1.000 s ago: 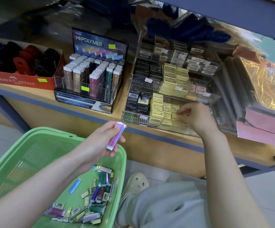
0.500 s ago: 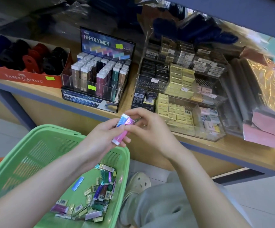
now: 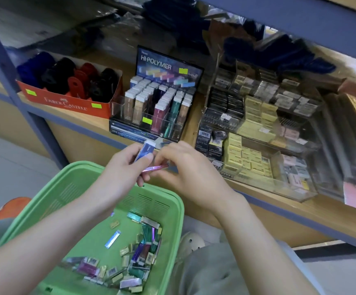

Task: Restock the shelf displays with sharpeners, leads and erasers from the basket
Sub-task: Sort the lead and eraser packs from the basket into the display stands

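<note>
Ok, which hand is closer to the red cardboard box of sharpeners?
Left. The left hand is below and right of the red cardboard box; the right hand is farther right, beyond it.

I read "HI-POLYMER" in white capitals on the dark header card [image 3: 168,67] of the eraser display [image 3: 151,111]. Its base strip [image 3: 130,134] says "Slim body for precise eras", with the rest hidden. The red sharpener box [image 3: 66,103] carries "FABER-CASTELL" in pale letters. The yellow-green stickers [image 3: 147,120] and barcode labels [image 3: 204,134] are too blurred for me to read.
</note>
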`<state>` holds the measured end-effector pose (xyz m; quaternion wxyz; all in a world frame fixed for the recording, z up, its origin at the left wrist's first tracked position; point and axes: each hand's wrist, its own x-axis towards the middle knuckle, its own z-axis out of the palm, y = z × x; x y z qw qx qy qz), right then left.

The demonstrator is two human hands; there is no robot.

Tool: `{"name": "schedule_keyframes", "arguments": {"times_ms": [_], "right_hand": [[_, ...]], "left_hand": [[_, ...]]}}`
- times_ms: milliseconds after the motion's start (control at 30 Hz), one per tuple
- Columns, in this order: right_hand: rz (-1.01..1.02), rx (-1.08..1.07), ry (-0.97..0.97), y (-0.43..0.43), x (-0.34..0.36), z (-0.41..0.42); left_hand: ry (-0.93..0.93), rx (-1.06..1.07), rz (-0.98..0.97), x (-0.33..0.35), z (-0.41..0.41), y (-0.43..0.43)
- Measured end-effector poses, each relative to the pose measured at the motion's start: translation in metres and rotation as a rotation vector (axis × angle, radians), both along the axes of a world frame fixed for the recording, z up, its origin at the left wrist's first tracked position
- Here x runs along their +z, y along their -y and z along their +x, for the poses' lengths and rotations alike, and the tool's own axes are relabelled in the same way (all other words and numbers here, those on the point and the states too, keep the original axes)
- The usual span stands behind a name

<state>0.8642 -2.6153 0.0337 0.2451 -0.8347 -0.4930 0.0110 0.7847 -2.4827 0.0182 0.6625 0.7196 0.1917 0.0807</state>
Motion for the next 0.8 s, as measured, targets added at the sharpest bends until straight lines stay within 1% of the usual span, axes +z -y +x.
{"name": "schedule_keyframes", "arguments": {"times_ms": [67,133,233,300,433,567,700,800], "right_hand": [[0.010,0.036,0.022,-0.011,0.001,-0.001],[0.018,0.026,0.015,-0.019,0.002,0.000],[0.076,-0.090,-0.050,-0.023,0.010,0.011],[0.169,-0.212,-0.118,-0.022,0.016,0.022],[0.428,-0.390,-0.384,-0.027,0.028,0.042],[0.545,-0.510,-0.453,-0.038,0.034,0.057],[0.652,-0.495,-0.588,-0.052,0.032,0.063],[0.683,-0.486,-0.568,-0.062,0.029,0.065]], "left_hand": [[0.000,0.031,0.014,0.001,-0.001,-0.008],[-0.007,0.077,-0.025,0.004,-0.001,-0.017],[-0.001,0.131,-0.082,0.008,-0.001,-0.030],[0.008,0.135,-0.079,0.008,-0.002,-0.037],[0.012,0.104,-0.053,0.007,-0.006,-0.046],[-0.008,0.095,-0.065,0.002,-0.006,-0.055],[-0.032,0.083,-0.073,0.002,-0.002,-0.061],[-0.046,0.066,-0.059,0.005,0.001,-0.065]]}}
